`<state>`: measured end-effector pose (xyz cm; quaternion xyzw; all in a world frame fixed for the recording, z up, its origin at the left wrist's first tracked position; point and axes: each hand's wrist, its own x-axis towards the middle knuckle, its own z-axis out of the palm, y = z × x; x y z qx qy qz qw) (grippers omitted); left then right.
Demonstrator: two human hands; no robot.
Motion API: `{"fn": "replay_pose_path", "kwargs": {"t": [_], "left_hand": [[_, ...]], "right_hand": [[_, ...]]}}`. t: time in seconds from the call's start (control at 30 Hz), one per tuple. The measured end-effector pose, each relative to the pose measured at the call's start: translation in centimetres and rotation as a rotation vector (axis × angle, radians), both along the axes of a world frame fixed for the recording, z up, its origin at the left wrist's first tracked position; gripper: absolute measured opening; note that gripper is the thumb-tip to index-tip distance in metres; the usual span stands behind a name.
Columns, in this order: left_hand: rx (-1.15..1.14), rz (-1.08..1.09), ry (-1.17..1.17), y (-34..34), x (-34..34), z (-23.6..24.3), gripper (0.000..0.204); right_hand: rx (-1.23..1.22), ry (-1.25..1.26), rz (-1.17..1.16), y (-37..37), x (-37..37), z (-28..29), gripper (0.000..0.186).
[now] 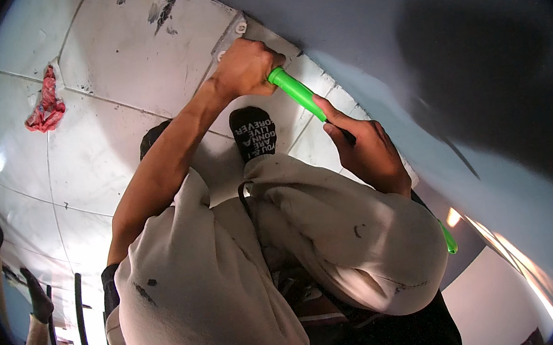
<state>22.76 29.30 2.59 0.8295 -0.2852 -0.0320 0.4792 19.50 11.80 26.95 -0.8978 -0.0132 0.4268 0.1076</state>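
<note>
A long pole with a bright green grip (pixel 297 95) and a dark section past it slants down to the right across my view. My left hand (pixel 246 68) is closed in a fist at the grip's upper end; what lies inside the fist is hidden. My right hand (pixel 370 151) wraps round the pole lower down, its thumb along the green part. A green tip (pixel 449 240) shows beyond my right knee, in line with the pole; my forearm and leg hide the stretch between. Next to my left fist, a pale strip with round fittings (pixel 239 28) lies along the wall's foot.
A blue-grey wall (pixel 354 9) rises close on the right. The white tiled floor (pixel 136 59) bears dark smears. A crumpled red cloth (pixel 48 105) lies at left. Another person's dark-socked foot (pixel 39 295) and dark upright bars (pixel 83 324) stand at lower left.
</note>
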Motion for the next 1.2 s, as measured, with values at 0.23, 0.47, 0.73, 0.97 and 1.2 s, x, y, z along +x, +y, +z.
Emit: {"fn": "replay_pose_path", "kwargs": {"t": [0.23, 0.47, 0.73, 0.97, 1.2], "left_hand": [[0.024, 0.019, -0.014, 0.8, -0.1, -0.3, 0.02], [0.085, 0.018, -0.009, 2.9, 0.9, -0.4, 0.018], [0.154, -0.02, 0.058, 2.0, 0.5, -0.2, 0.027], [0.138, 0.063, -0.057, 6.0, 1.8, -0.9, 0.024], [0.069, -0.034, 0.034, 0.9, 0.1, -0.1, 0.022]], "right_hand": [[-0.024, 0.071, 0.002, 1.6, 1.1, 0.6, 0.048], [0.057, 0.017, -0.013, 1.6, 0.6, -1.0, 0.047], [0.077, -0.002, 0.01, 0.7, 0.6, -1.3, 0.047], [0.15, 0.023, -0.059, 3.4, 2.0, -2.4, 0.049], [0.042, 0.042, -0.057, 0.3, -0.2, -0.8, 0.048]]}}
